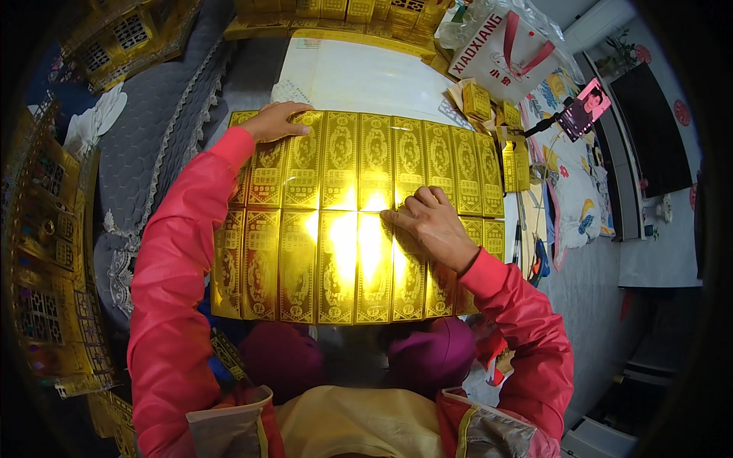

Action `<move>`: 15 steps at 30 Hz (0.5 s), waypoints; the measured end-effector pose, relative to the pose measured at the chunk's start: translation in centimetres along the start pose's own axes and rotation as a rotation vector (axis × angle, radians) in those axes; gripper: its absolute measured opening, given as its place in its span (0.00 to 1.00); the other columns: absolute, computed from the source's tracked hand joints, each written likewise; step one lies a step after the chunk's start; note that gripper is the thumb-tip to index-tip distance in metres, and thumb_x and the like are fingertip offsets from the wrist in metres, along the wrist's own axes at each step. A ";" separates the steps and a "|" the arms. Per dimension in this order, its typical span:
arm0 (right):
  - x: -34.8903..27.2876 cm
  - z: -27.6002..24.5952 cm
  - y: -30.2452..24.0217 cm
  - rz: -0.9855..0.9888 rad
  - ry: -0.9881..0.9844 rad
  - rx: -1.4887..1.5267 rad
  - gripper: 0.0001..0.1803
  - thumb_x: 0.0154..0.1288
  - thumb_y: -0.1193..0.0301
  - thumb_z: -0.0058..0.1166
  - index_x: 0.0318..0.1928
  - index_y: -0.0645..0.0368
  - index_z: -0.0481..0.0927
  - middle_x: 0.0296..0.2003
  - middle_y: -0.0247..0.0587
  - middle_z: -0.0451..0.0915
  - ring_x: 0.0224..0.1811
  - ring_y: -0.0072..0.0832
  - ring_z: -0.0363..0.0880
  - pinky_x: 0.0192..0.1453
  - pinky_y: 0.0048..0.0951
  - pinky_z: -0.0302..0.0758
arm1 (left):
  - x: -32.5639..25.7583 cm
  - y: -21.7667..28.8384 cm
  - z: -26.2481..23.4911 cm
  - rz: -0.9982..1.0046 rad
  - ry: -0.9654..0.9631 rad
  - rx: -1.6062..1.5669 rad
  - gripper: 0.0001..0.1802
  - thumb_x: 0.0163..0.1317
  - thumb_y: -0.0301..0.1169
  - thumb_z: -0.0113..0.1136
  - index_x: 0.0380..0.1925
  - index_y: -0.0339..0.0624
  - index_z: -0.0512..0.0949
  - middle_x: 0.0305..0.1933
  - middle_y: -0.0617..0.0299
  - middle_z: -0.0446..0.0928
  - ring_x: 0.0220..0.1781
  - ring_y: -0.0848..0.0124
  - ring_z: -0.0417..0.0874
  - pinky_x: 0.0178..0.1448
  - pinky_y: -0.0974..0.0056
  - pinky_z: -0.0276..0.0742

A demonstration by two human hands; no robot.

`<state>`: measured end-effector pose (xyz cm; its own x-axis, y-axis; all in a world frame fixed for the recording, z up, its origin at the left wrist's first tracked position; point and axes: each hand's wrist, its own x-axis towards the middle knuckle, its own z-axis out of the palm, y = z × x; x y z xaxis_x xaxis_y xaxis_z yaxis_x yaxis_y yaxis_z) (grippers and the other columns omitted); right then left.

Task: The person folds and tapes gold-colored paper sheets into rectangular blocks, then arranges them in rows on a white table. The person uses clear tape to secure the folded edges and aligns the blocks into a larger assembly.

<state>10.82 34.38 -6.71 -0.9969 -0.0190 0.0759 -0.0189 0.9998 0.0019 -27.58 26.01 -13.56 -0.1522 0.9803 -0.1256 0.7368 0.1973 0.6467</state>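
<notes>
A wide, shiny gold panel (pixel 338 160) lies before me, made of two rows of tall patterned strips meeting at a seam across the middle. My left hand (pixel 276 124) rests at its far left edge, thumb on the gold face and fingers stretched apart along the rim. Near the centre, my right hand (pixel 433 229) touches the seam with a fingertip, its other fingers curled in. Nothing shows in that hand. Bright glare washes out the print around the middle of the panel. Both arms wear red sleeves.
A white work surface (pixel 359 76) extends beyond the panel. Gold model buildings stand at the far side (pixel 336 19) and left (pixel 50 252). Gold boxes (pixel 477 101) and a white bag (pixel 500 57) sit far right, near a phone (pixel 586 111) on a holder. A grey quilted cover (pixel 153 114) lies left.
</notes>
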 end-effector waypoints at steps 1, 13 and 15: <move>0.1 0.0 0.0 0.004 -0.008 0.004 0.19 0.59 0.68 0.55 0.52 0.45 0.84 0.30 0.34 0.71 0.42 0.34 0.69 0.54 0.34 0.66 | 0.0 0.1 0.0 -0.011 -0.003 -0.019 0.32 0.62 0.42 0.66 0.63 0.42 0.71 0.60 0.50 0.76 0.61 0.60 0.76 0.64 0.60 0.70; 0.9 0.3 0.1 -0.033 0.043 0.064 0.06 0.54 0.69 0.54 0.34 0.52 0.78 0.26 0.37 0.74 0.39 0.36 0.71 0.48 0.36 0.68 | 0.0 0.2 0.0 -0.047 -0.020 0.041 0.33 0.62 0.50 0.62 0.65 0.48 0.71 0.66 0.51 0.72 0.69 0.53 0.69 0.73 0.56 0.59; 1.0 0.4 0.1 -0.031 0.027 0.075 0.04 0.54 0.69 0.54 0.32 0.51 0.77 0.27 0.37 0.74 0.39 0.36 0.71 0.48 0.36 0.67 | -1.7 0.8 0.9 0.023 0.125 0.280 0.34 0.66 0.52 0.57 0.68 0.52 0.66 0.71 0.51 0.64 0.74 0.52 0.61 0.76 0.53 0.52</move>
<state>9.74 34.49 -7.04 -0.9934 -0.0487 0.1043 -0.0562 0.9959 -0.0704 -26.11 24.52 -13.50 -0.2002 0.9797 -0.0084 0.8915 0.1857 0.4132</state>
